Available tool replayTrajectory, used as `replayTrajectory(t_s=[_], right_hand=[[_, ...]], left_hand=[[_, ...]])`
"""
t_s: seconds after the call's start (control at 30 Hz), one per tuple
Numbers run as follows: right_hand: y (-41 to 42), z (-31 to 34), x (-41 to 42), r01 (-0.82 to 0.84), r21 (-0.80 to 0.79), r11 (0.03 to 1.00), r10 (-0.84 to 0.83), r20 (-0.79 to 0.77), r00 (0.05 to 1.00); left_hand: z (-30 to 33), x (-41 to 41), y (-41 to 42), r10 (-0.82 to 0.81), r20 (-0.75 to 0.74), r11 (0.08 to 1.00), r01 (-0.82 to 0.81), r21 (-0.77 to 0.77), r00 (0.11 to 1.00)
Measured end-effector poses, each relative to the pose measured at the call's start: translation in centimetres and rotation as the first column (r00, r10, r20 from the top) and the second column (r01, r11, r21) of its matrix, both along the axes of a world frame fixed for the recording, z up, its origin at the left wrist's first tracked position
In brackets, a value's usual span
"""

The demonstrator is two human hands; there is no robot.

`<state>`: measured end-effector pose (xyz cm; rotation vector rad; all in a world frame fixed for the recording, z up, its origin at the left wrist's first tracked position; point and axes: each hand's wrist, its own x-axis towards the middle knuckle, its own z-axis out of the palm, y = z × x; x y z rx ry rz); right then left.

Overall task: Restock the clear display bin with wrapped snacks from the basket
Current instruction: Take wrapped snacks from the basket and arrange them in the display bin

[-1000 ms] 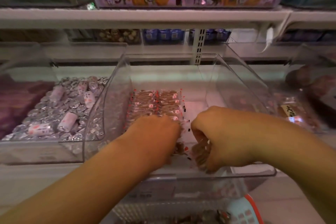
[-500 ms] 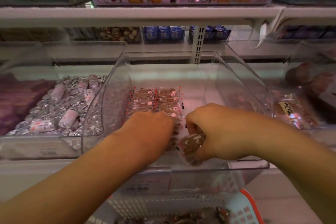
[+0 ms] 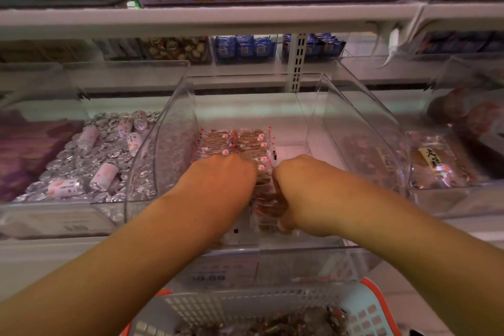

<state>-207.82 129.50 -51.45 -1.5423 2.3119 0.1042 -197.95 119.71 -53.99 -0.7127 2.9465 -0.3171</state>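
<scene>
Rightward, bare bin floor beside right hand.

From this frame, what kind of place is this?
Most likely a shop's snack aisle. Clear display bins of wrapped snacks sit in rows on white shelving, a price label is fixed to the bin front, and a shopping basket of stock sits below both hands.

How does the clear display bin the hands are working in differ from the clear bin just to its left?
The clear display bin holds brown wrapped snacks lined in rows on its left side, with bare floor to their right; the left bin is heaped with loose silver and pink-white wrapped sweets. Both hands, the left hand and the right hand, are in the display bin, none in the left bin. Both bins are transparent.
</scene>
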Motion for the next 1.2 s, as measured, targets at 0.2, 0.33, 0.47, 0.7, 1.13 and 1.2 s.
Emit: replayTrajectory(t_s=[0.2,0.33,0.47,0.7,1.13,1.2], right_hand=[[-1.0,-0.2,0.8,0.174,-0.089,0.981,-0.169,0.053,0.984],[-0.9,-0.2,0.5,0.125,0.019,0.992,-0.126,0.028,0.992],[-1.4,-0.6,0.8,0.091,0.035,0.995,-0.093,0.078,0.993],[-1.1,-0.2,0.9,0.103,-0.008,0.995,-0.1,0.184,0.978],[2.9,1.5,0.3,-0.094,-0.67,0.736,-0.044,-0.185,0.982],[5.1,1.7,1.3,-0.236,-0.811,0.535,0.097,-0.218,0.971]], left_hand=[[0.1,0.6,-0.6,0.211,-0.098,0.976,-0.205,0.07,0.973],[0.0,1.8,-1.1,0.191,-0.103,0.965,-0.167,0.202,0.976],[0.3,2.6,-0.9,0.131,0.014,0.945,-0.129,0.3,0.991],[0.0,2.4,-1.0,0.107,0.032,0.958,-0.111,0.266,0.994],[3.6,4.0,0.6,0.02,-0.533,0.972,0.108,0.208,0.846],[4.4,5.7,2.3,-0.113,-0.681,0.931,0.316,0.182,0.724]])
